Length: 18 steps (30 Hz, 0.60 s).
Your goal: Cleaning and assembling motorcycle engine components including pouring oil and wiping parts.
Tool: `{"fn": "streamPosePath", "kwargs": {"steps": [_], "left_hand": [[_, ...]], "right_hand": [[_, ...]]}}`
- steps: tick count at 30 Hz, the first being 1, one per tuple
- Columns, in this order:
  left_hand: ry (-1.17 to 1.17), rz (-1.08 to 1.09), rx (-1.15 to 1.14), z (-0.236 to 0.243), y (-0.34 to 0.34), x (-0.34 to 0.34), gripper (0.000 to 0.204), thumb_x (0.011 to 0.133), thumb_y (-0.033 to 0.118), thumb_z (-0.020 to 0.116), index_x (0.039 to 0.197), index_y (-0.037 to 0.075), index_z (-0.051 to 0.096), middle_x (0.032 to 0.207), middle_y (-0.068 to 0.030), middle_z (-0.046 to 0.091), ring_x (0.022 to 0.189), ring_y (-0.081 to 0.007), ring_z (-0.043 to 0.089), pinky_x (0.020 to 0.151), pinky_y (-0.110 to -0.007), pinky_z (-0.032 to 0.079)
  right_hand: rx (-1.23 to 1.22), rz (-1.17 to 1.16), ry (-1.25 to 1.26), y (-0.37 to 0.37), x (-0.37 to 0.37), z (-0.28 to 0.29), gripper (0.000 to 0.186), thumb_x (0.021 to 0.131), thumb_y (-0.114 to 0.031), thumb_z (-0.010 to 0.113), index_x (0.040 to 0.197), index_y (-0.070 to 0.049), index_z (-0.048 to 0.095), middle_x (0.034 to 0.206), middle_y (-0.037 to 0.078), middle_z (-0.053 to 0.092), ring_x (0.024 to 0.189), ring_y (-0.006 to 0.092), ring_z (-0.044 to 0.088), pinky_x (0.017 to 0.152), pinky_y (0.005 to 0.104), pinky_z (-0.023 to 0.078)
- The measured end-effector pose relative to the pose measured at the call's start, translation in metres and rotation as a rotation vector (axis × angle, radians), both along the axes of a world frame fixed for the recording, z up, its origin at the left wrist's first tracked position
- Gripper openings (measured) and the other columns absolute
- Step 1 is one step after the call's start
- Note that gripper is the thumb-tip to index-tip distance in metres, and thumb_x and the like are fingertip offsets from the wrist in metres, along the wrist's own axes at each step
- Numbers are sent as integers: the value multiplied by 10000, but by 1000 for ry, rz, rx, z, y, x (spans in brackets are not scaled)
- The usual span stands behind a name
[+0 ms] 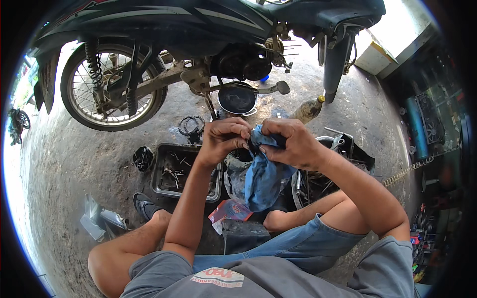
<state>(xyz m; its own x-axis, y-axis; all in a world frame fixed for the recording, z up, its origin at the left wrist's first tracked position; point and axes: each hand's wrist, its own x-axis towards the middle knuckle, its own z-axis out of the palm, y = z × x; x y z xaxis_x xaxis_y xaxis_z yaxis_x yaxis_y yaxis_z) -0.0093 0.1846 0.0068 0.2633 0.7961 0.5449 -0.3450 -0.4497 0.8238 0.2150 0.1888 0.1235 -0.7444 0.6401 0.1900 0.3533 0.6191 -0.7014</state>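
A blue cloth (pixel 266 181) hangs bunched from my right hand (pixel 295 144), whose fingers and thumb are closed on it. Just left of it, my left hand (pixel 223 141) pinches with thumb and fingertips at the cloth's upper edge. Something small and dark shows between the two hands, mostly covered by fingers and cloth; its kind cannot be made out. Both hands are raised over a clear plastic bag (pixel 233 176) and a black tray (pixel 158 174) of loose bolts and metal parts, which lies to the left.
A motorcycle (pixel 198 74) stands ahead, with a dark basin (pixel 237 99) under its engine. A plastic bottle (pixel 308 110) stands right of the basin. Ring-shaped parts (pixel 191 125) and a small black container (pixel 143 158) lie left. Another tray (pixel 299 191) of tools is at right.
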Motion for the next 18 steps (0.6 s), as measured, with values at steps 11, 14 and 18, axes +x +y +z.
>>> {"fn": "streamPosePath", "kwargs": {"steps": [11,14,18], "left_hand": [[727,90,549,48,-20,0,208,836,-39,744,1031,32,754,1011,-87,720,889,-242,736,716,-339,589],[493,119,418,50,-19,-8,198,834,-62,729,1018,4,759,1012,-111,719,886,-234,742,718,-316,607],[218,168,286,45,-10,-31,171,800,-57,769,961,-5,789,959,-137,728,858,-229,743,732,-301,617]], "right_hand": [[-964,-308,-89,14,10,-25,273,843,-140,734,1042,42,692,956,7,702,864,70,641,793,236,519],[-1035,-146,40,26,24,-12,319,852,-169,763,1094,28,697,962,29,702,870,89,635,813,252,524],[-580,-67,24,35,43,16,187,836,-152,744,909,-24,627,825,-42,548,798,57,454,724,257,423]]}}
